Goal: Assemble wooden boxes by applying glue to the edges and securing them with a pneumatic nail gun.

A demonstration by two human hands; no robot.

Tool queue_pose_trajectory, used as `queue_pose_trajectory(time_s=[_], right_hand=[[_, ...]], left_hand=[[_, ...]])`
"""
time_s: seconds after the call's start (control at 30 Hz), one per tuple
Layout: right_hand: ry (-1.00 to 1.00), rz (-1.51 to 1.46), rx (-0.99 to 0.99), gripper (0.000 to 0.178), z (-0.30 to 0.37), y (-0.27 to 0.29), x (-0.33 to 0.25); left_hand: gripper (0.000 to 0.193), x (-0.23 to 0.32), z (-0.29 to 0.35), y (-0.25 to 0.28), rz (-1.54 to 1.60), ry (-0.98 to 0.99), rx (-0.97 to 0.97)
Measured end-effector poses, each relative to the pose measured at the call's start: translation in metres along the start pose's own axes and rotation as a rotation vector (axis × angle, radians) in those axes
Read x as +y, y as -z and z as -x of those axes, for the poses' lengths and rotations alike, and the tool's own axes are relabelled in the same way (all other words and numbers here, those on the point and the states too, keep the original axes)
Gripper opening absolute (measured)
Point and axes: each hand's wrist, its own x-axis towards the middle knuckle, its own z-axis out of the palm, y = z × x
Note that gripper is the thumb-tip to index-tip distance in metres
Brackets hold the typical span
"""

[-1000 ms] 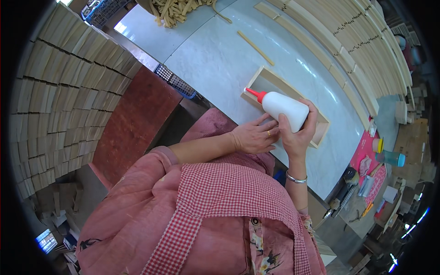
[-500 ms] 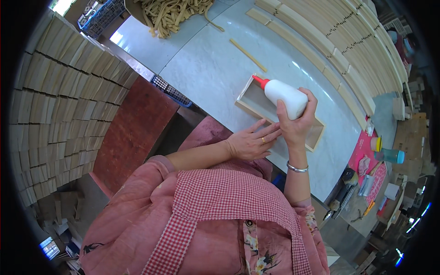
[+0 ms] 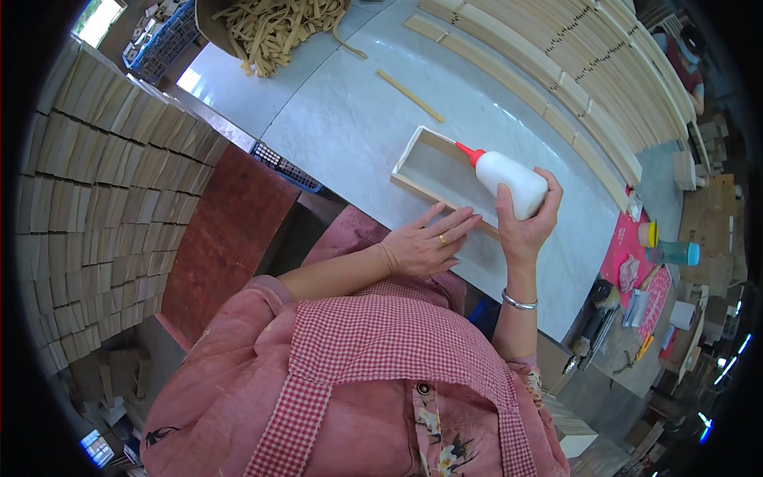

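My right hand (image 3: pixel 526 226) is wrapped round a white squeeze bottle (image 3: pixel 513 181) with a red nozzle, tilted with its tip down to the left. The tip touches or hovers just over the far long side of a shallow rectangular wooden frame (image 3: pixel 433 192) lying on the table. A white line, like glue, runs along the frame's left short edge. Against the near long side rests my left hand (image 3: pixel 433 245), fingers stretched out and holding nothing. My right hand and the bottle hide the frame's right end.
A thin wooden strip (image 3: pixel 409 95) lies beyond the frame on the pale table (image 3: pixel 350 127). Rows of wooden slats (image 3: pixel 548 71) line the far right. A container of loose strips (image 3: pixel 278 32) stands at the far left. Stacked wood (image 3: pixel 119 199) rises at left; another person (image 3: pixel 685 67) is far right.
The nozzle tip has moved from the frame's far left corner rightward along the far long side. My left hand stays against the near side. The whole view has shifted slightly.
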Motion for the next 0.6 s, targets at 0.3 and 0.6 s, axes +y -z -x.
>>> queue_pose_trajectory(time_s=[0.3,0.6], right_hand=[[-0.043,0.125,0.122,0.055,0.02,0.049,0.013],[-0.115,0.208,0.239,0.056,0.039,0.095,0.031]], left_hand=[[0.045,0.003,0.0,0.002,-0.038,0.025,-0.039],[0.044,0.005,-0.002,0.006,-0.048,0.045,-0.103]])
